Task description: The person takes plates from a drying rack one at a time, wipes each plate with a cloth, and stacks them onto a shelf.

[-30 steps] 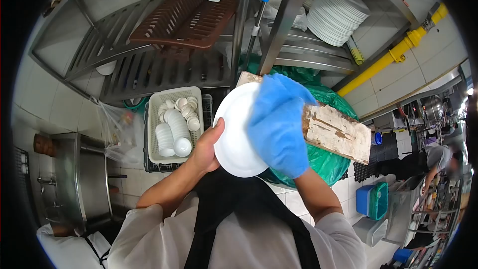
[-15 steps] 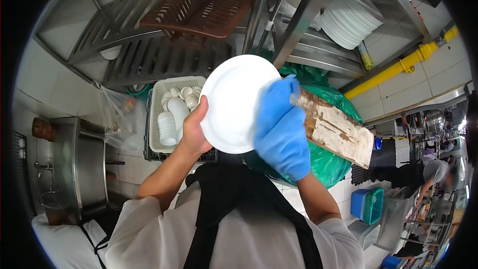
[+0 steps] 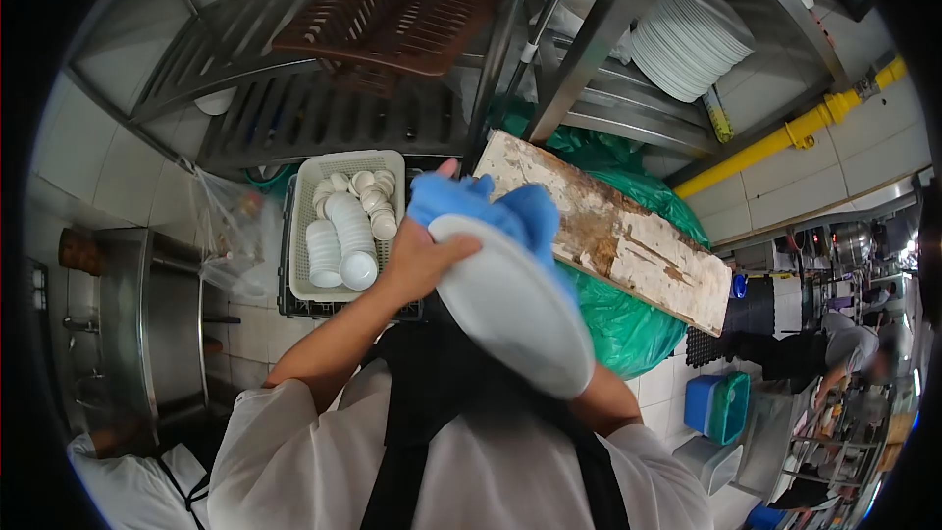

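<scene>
A white round plate [image 3: 510, 304] is tilted steeply in front of my chest. My left hand [image 3: 427, 260] is closed on its upper left rim, thumb on the near face. Behind the plate, a blue cloth [image 3: 535, 216] bunches against its far side and reaches over to my left fingers. My right hand is hidden by the plate and cloth; only the right forearm [image 3: 606, 400] shows below the plate's lower edge.
A cream basket [image 3: 304, 191] of small white bowls [image 3: 358, 268] stands left. A worn board [image 3: 628, 236] lies over a green bag [image 3: 628, 329]. Stacked plates [image 3: 692, 37] and a brown dish rack [image 3: 392, 29] sit on shelves. People work at the right and lower left.
The plate has turned from facing me to a steep tilt and dropped lower right. The blue cloth has moved from its right side to behind it, up and left.
</scene>
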The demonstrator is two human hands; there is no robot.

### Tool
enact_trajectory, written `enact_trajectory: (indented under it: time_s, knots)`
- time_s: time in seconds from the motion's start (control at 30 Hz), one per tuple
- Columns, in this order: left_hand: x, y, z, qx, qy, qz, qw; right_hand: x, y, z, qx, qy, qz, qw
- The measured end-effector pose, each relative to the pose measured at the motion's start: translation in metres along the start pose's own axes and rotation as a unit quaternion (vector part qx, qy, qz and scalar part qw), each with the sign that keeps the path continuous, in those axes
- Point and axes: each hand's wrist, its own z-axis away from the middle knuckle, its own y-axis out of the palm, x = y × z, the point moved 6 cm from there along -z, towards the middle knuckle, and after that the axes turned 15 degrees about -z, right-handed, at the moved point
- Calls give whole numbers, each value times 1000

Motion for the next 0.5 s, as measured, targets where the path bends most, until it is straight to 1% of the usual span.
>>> enact_trajectory:
  time_s: [0.03, 0.07, 0.1, 0.13, 0.17, 0.2, 0.23, 0.27, 0.3, 0.37, 0.43, 0.5]
  knots:
    - [5, 0, 6, -3, 1, 0, 1000, 16, 9, 3, -23, -38, 118, 992]
    - [8, -4, 12, -22, 37, 14, 999, 31, 17, 6, -48, -70, 248, 965]
    - [9, -8, 18, -41, 71, 28, 996, 39, 24, 10, -71, -91, 327, 938]
    - [9, -12, 23, -93, 11, 10, 996, 43, 26, 13, -94, -112, 370, 917]
    - [7, -15, 28, -97, 10, 8, 995, 43, 8, 21, -97, -115, 368, 917]
    - [7, -19, 32, -92, -10, 44, 995, 33, -23, 32, -46, -125, 142, 981]
    - [9, -21, 35, -87, -30, 80, 993, 28, -42, 35, 11, -130, -92, 987]
    - [10, -24, 36, -93, -7, 63, 994, 23, -53, 37, 48, -125, -248, 960]
    - [10, -26, 35, -98, -5, 64, 993, 15, -62, 38, 53, -96, -355, 929]
    - [17, -30, 34, -114, -55, 83, 988, 1, -74, 37, 32, -5, -552, 833]
    - [10, -24, 29, -99, -53, 75, 991, -7, -72, 34, -3, 106, -685, 721]
    - [8, -17, 23, -76, -52, 67, 993, -14, -64, 31, -40, 195, -761, 617]
